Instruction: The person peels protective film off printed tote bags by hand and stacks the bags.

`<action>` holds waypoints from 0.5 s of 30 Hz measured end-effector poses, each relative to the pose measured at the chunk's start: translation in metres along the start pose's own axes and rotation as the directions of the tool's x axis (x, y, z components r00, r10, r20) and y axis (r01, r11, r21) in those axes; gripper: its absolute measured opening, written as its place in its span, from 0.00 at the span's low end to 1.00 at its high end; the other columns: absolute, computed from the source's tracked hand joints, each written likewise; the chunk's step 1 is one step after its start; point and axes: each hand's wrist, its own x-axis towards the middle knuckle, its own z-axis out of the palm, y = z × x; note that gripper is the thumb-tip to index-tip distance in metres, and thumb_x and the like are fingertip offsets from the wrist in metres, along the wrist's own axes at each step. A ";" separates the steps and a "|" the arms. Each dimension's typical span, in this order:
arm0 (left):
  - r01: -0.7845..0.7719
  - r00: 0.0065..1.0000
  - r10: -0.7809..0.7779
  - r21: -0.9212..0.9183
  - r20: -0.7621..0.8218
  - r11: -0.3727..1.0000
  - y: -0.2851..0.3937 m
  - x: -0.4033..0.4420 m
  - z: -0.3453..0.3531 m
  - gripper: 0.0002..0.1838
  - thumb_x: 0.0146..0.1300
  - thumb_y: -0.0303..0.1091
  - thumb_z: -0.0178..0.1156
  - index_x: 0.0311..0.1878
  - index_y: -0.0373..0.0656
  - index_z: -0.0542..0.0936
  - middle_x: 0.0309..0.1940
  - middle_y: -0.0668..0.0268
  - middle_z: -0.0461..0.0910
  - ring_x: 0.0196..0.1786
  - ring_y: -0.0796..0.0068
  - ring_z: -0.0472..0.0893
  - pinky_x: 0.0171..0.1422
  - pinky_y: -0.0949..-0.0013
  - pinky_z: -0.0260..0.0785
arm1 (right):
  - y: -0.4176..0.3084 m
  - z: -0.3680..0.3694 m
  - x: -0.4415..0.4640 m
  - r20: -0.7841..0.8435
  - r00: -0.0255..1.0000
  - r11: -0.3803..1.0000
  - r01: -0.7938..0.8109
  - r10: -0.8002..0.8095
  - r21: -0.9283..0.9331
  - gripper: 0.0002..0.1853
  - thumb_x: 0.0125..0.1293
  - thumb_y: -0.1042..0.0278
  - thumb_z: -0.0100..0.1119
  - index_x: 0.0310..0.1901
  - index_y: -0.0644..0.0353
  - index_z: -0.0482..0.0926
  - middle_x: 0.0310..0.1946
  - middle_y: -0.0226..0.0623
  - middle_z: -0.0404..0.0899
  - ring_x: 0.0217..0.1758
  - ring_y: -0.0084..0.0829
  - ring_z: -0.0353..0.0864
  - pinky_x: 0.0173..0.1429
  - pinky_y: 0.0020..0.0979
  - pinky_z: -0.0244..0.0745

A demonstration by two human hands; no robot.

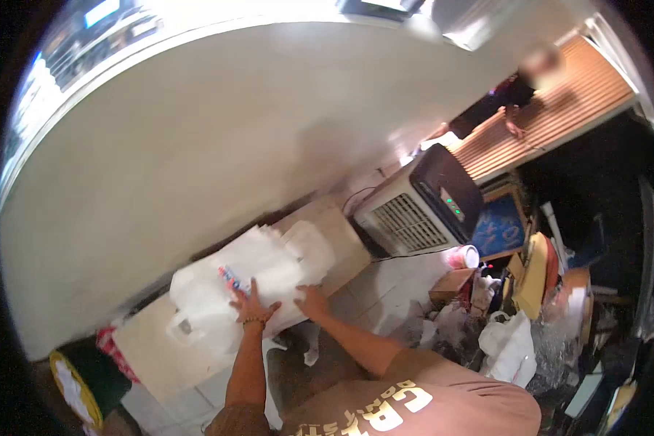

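White plastic bags [269, 256] lie spread in a loose flat pile on a low pale bench [149, 352]. Red and blue print [229, 277] marks the top one. My left hand [251, 307] rests on the near part of the pile, fingers spread and thumb out to the right; a bracelet circles the wrist. To its right, my right hand [312, 301] touches the pile's near edge with its fingers slightly bent and apart. Neither hand visibly grips the plastic.
An air cooler [414, 211] stands past the bench's right end. Boxes, a white bag [507, 349] and clear plastic clutter the right side. A green and yellow round container [87, 385] is at lower left. Another person [512, 94] is at the far upper right.
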 end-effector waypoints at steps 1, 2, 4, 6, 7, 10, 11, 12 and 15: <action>0.060 0.998 -0.060 0.014 0.033 0.998 0.002 0.005 0.005 0.64 0.41 0.70 0.73 0.78 0.80 0.43 0.80 0.51 0.24 0.78 0.29 0.38 0.63 0.21 0.61 | -0.002 -0.005 0.002 -0.032 0.999 1.000 -0.015 0.015 -0.010 0.28 0.58 0.56 0.68 0.61 0.48 0.76 0.56 0.46 0.77 0.62 0.48 0.75 0.66 0.46 0.70; 0.121 0.990 -0.123 0.034 0.067 0.992 0.003 0.010 0.011 0.64 0.41 0.69 0.73 0.78 0.82 0.42 0.80 0.53 0.21 0.78 0.28 0.37 0.60 0.18 0.62 | -0.003 -0.011 0.002 0.076 0.997 0.990 0.009 0.001 -0.139 0.29 0.59 0.56 0.67 0.63 0.49 0.75 0.56 0.48 0.77 0.61 0.49 0.75 0.65 0.47 0.70; 0.060 0.997 -0.062 0.045 0.036 0.997 -0.008 0.025 0.027 0.64 0.41 0.69 0.74 0.78 0.82 0.42 0.80 0.54 0.20 0.78 0.28 0.37 0.60 0.18 0.62 | 0.006 -0.022 -0.003 0.160 0.987 0.966 0.012 0.030 -0.257 0.31 0.59 0.56 0.67 0.65 0.49 0.74 0.56 0.49 0.77 0.61 0.50 0.76 0.65 0.47 0.71; 0.012 1.000 -0.012 0.068 -0.005 0.998 -0.008 0.026 0.035 0.64 0.41 0.68 0.74 0.78 0.83 0.42 0.80 0.55 0.19 0.78 0.28 0.38 0.60 0.19 0.63 | 0.026 -0.024 -0.009 0.280 0.960 0.990 0.058 -0.020 -0.128 0.34 0.61 0.54 0.65 0.68 0.55 0.69 0.54 0.54 0.76 0.58 0.52 0.76 0.64 0.49 0.71; 0.014 1.000 -0.016 0.084 0.023 0.996 -0.006 0.025 0.031 0.65 0.41 0.69 0.73 0.79 0.80 0.41 0.79 0.52 0.19 0.78 0.28 0.37 0.61 0.19 0.60 | 0.044 -0.016 -0.015 0.257 0.966 0.992 0.048 -0.017 -0.116 0.34 0.61 0.54 0.65 0.68 0.55 0.69 0.54 0.54 0.76 0.58 0.52 0.76 0.64 0.49 0.71; -0.096 0.995 0.093 0.247 0.026 0.964 -0.010 0.031 0.028 0.69 0.43 0.76 0.67 0.81 0.58 0.40 0.76 0.30 0.24 0.79 0.31 0.34 0.77 0.32 0.40 | 0.086 -0.050 -0.041 0.157 0.964 0.958 0.178 -0.216 0.225 0.31 0.62 0.55 0.65 0.65 0.56 0.73 0.58 0.52 0.76 0.59 0.47 0.78 0.64 0.44 0.72; -0.094 0.996 0.091 0.248 0.026 0.964 -0.008 0.033 0.028 0.68 0.43 0.75 0.67 0.81 0.59 0.41 0.76 0.30 0.27 0.79 0.32 0.35 0.77 0.34 0.41 | 0.098 -0.067 -0.057 0.219 0.963 0.978 0.122 -0.157 0.167 0.30 0.63 0.54 0.65 0.65 0.57 0.73 0.57 0.52 0.77 0.58 0.46 0.78 0.63 0.44 0.72; -0.090 0.996 0.086 0.250 0.029 0.964 -0.008 0.033 0.028 0.68 0.43 0.74 0.68 0.81 0.60 0.43 0.76 0.29 0.29 0.80 0.32 0.36 0.78 0.35 0.42 | 0.116 -0.078 -0.072 0.280 0.955 0.992 0.071 -0.097 0.102 0.29 0.64 0.54 0.64 0.65 0.57 0.73 0.57 0.52 0.77 0.57 0.44 0.79 0.62 0.44 0.73; -0.130 0.991 0.125 0.197 0.039 0.972 -0.020 0.054 0.043 0.65 0.43 0.73 0.68 0.81 0.59 0.46 0.77 0.32 0.36 0.80 0.35 0.38 0.79 0.39 0.43 | 0.176 -0.099 -0.119 0.409 0.905 0.993 -0.111 0.120 -0.044 0.29 0.64 0.51 0.64 0.63 0.56 0.74 0.50 0.49 0.79 0.49 0.40 0.80 0.55 0.43 0.75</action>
